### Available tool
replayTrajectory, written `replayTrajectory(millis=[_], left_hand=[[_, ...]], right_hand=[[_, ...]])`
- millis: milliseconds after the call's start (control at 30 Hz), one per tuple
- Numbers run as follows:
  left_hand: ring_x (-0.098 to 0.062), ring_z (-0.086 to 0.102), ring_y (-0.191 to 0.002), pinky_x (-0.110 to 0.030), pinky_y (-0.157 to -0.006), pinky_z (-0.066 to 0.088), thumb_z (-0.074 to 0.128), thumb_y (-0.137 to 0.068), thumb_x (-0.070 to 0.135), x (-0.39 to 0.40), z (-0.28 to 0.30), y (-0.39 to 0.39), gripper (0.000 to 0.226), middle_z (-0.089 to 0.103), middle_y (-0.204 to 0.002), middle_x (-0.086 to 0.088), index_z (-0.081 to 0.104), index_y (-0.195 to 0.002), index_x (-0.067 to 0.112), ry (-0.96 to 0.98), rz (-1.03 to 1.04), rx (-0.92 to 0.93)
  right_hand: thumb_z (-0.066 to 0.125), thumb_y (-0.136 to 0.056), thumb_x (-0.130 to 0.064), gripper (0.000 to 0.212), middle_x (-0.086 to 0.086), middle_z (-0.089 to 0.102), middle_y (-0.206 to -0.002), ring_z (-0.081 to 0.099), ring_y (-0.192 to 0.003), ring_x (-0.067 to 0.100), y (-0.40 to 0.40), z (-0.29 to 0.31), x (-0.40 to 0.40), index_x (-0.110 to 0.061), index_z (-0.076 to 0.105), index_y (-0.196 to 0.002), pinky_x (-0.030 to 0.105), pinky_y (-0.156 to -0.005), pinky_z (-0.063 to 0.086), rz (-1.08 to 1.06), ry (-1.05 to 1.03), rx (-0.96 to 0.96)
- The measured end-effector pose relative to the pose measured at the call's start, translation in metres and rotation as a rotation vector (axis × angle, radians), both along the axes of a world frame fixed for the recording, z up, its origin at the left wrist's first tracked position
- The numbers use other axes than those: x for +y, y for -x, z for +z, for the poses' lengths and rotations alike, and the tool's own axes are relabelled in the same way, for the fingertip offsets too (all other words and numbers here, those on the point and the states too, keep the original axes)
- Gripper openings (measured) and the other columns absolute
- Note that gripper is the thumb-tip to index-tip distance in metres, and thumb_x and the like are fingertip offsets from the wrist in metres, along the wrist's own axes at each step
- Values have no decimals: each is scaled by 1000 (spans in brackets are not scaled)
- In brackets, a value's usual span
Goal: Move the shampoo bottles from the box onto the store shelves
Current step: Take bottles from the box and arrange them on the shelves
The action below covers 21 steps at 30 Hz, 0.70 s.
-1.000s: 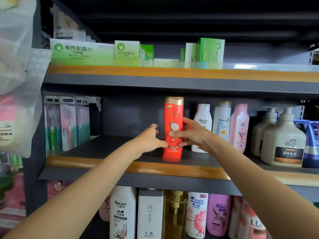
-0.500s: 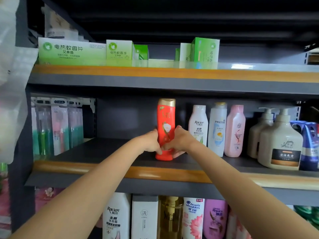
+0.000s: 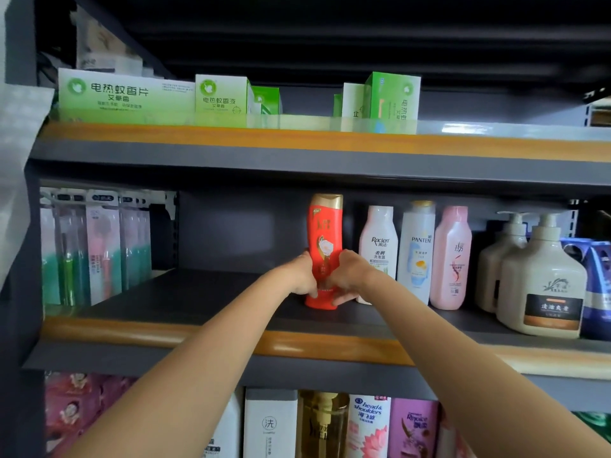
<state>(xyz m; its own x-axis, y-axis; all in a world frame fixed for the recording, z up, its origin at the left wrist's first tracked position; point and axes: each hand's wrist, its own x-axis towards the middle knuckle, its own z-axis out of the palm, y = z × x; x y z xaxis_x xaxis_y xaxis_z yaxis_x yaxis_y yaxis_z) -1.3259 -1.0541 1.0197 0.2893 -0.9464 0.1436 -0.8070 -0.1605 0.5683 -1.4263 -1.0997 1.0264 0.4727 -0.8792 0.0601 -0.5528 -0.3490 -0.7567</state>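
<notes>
Glossy red plastic bottle (image 3: 325, 239) with shiny gold cap; matt dark metal-looking shelf (image 3: 198, 295) edged in smooth orange-tan trim; at 12 o'clock, green cardboard boxes (image 3: 125, 92).

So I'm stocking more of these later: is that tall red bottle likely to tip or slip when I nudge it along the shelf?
Probably tippy: the red bottle is tall and narrow, standing upright on a small base. Its glossy surface looks smooth, so it may slip in a loose grip; here the left hand and right hand both hold it low. It would likely knock the white bottle close beside it.
</notes>
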Motion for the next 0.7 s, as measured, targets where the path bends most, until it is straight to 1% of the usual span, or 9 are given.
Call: replayTrajectory(millis=[67,200,267,333,400,467,533,600,700], left_hand=[[-27,43,-128,-38,-107,37,69,-78,2,-5,-1,3,76,44,-140,-8,28,-142,11,-2,13,-7],[-28,42,-129,-39,-107,37,71,-78,4,-11,-2,7,79,42,-141,-9,26,-143,11,-1,20,-27],[-28,44,-127,-38,-106,38,72,-77,6,-12,-1,8,78,44,-140,-11,28,-142,9,5,32,-69],[-28,47,-124,-36,-103,40,72,-78,9,-9,2,10,74,47,-137,-12,31,-139,8,12,38,-109],[-28,48,-123,-34,-99,41,70,-80,13,1,6,12,71,46,-137,-12,30,-138,8,25,39,-146],[-29,44,-127,-34,-98,38,65,-85,17,21,13,17,70,42,-140,-13,25,-142,9,83,45,-178],[-29,41,-129,-35,-99,36,58,-90,18,47,14,22,63,42,-141,-13,25,-143,11,260,47,-220],[-25,45,-123,-36,-100,39,55,-89,14,82,-1,26,53,46,-136,-8,34,-138,12,560,4,-246],[-15,52,-107,-26,-87,46,52,-85,6,137,-52,27,37,54,-119,-3,50,-122,9,884,-116,-200]], right_hand=[[69,-80,-1,18,10,58,-75,59,-55,22,3,0,-3,-7,52,-76,34,-67,56,-26,15,24],[70,-81,-7,18,15,61,-84,60,-56,24,6,-1,-7,-5,52,-85,32,-68,56,-74,90,31],[66,-83,-9,18,13,62,-77,59,-55,22,5,-2,-8,-7,50,-76,31,-69,55,-113,174,82],[62,-84,-10,21,11,66,-81,62,-54,16,6,-2,-7,-9,46,-70,29,-72,54,-151,286,148],[58,-86,-9,19,17,70,-95,67,-64,17,10,3,1,-9,47,-70,29,-73,53,-170,372,184],[57,-88,-16,26,22,67,-100,66,-86,30,17,9,13,-9,43,-67,33,-76,52,-183,490,184],[54,-91,-22,23,21,67,-97,64,-91,36,24,11,34,-3,53,-78,35,-75,49,-167,661,108],[52,-89,-15,18,12,69,-93,65,-81,27,33,2,67,-3,63,-96,33,-77,50,-66,802,-80],[50,-86,-14,17,0,68,-79,65,-64,18,51,-38,128,-10,65,-93,35,-69,53,118,848,-399]])
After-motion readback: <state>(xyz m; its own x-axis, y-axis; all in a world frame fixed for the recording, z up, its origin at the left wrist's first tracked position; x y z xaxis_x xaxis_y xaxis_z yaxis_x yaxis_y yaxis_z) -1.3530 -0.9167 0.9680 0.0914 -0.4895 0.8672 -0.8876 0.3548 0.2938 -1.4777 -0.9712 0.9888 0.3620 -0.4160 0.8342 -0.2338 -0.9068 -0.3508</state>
